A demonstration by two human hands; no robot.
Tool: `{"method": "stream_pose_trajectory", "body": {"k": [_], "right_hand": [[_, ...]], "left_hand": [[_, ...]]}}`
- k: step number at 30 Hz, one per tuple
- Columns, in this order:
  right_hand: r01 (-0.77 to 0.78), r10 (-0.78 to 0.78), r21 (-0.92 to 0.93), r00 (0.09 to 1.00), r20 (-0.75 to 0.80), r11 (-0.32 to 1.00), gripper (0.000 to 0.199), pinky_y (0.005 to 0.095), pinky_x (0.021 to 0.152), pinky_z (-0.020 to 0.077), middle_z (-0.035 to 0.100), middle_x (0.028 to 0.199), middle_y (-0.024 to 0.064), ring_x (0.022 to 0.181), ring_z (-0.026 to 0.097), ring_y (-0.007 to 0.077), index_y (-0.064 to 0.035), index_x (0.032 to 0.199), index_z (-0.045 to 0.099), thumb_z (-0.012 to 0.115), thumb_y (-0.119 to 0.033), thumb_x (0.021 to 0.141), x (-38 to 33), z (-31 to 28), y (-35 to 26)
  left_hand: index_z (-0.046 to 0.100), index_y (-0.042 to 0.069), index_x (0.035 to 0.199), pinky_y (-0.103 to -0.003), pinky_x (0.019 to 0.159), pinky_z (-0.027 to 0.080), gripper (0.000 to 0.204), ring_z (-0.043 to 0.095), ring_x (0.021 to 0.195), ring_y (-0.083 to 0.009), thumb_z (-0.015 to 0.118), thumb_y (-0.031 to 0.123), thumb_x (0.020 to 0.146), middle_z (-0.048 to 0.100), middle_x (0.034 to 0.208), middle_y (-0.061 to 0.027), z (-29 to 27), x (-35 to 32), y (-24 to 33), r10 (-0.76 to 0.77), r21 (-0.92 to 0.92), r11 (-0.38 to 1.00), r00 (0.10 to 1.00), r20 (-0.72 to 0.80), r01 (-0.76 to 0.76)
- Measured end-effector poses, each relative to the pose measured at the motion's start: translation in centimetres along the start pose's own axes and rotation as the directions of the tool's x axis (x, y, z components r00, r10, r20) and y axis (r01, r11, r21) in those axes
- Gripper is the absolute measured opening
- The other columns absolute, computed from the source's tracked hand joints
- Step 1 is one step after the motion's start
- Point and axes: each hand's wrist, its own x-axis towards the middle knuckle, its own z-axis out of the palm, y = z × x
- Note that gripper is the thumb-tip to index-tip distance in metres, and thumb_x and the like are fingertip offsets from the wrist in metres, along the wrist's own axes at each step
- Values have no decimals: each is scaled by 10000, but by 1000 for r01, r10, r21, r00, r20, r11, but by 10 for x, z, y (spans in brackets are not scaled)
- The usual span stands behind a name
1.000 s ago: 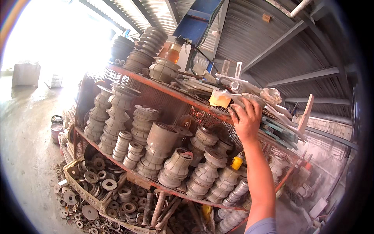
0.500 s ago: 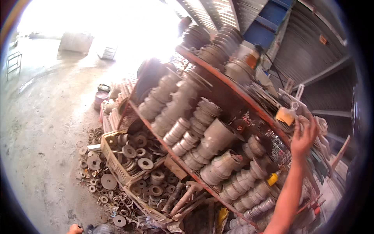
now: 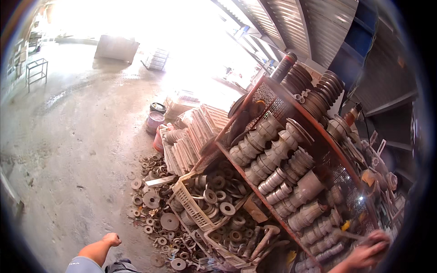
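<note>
Open concrete floor (image 3: 77, 150) stretching left of left hand (image 3: 110, 239), hanging loosely curled, empty. Right hand (image 3: 371, 250) blurred, touching shelf rack (image 3: 291, 113) edge; grip: can't tell.

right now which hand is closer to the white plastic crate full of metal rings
Left. The left hand hangs over the floor, a short way left of the white plastic crate, beyond the loose rings. The right hand is far off at the rack's right end, blurred.
</note>
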Motion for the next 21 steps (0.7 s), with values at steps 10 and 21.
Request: {"method": "stream_pose_trajectory", "body": {"k": [10,21], "right_hand": [[-919,942,346,-71,328,-190,385,195,468,285,440,723,-44,564,376,52,-41,1200,545,545,-366,992,-237,-9,-278],[-983,962,164,-125,-243,-86,463,197,502,298,434,780,-55,617,381,50,-70,1309,509,558,-395,982,-267,-268,-131]], "left_hand": [[474,129,1400,-351,950,467,546,576,1113,-210,506,483,985,627,1203,-104,-34,-146,190,827,-649,546,468,313,-530],[612,77,1263,-370,817,512,431,614,935,-218,547,385,969,667,1108,-134,37,-294,305,593,-454,488,-98,799,-746]]}}
